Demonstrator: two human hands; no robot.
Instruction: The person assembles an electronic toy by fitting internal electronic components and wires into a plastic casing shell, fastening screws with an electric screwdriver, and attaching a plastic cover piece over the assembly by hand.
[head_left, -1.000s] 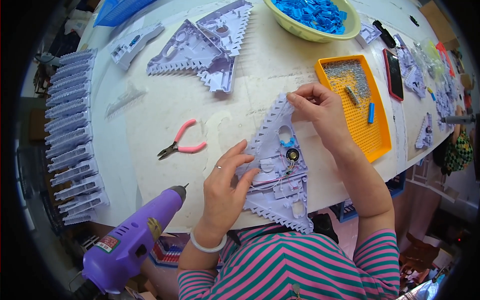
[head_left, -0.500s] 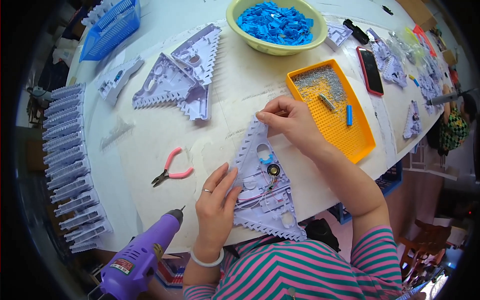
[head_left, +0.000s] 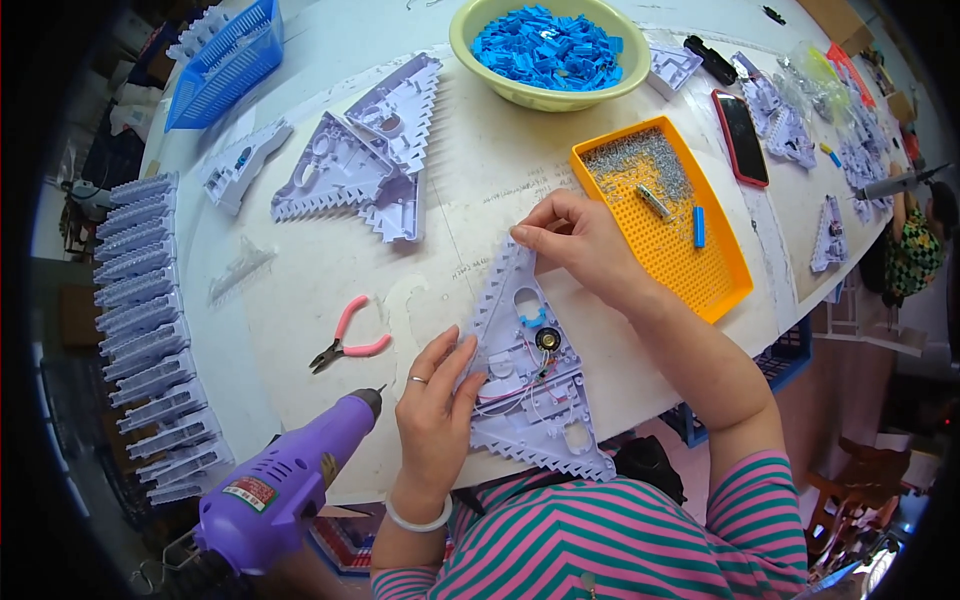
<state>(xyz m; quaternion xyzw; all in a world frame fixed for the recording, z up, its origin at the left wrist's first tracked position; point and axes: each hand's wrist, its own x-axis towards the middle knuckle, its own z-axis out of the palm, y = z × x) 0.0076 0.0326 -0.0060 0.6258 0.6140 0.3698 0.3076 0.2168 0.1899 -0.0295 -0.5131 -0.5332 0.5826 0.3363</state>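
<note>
A lavender triangular plastic housing (head_left: 510, 395) lies at the table's front edge, its toothed sides showing. Inside it sit a round black speaker (head_left: 547, 340), a small blue clip (head_left: 531, 318) and thin wires, some pink and white. My right hand (head_left: 585, 240) pinches the housing's far tip between thumb and fingers; whether something tiny is also in that pinch is hidden. Along the housing's left side rests my left hand (head_left: 435, 405), fingers stretched out with the tips touching the edge. Pink-handled cutting pliers (head_left: 350, 337) lie to the left, and a purple power screwdriver (head_left: 285, 475) is nearer me.
Right of my right hand, a yellow tray (head_left: 722, 275) holds screws, a metal piece and a blue cylinder. A bowl (head_left: 465, 60) of blue pieces stands behind. More housings (head_left: 330, 165), a phone (head_left: 741, 138), a blue basket (head_left: 225, 70) and a row of lavender parts (head_left: 150, 330) surround the work.
The view has shifted slightly, so the table's contents sit a little differently in it. Both hands keep their places on the housing, which looks unmoved.
</note>
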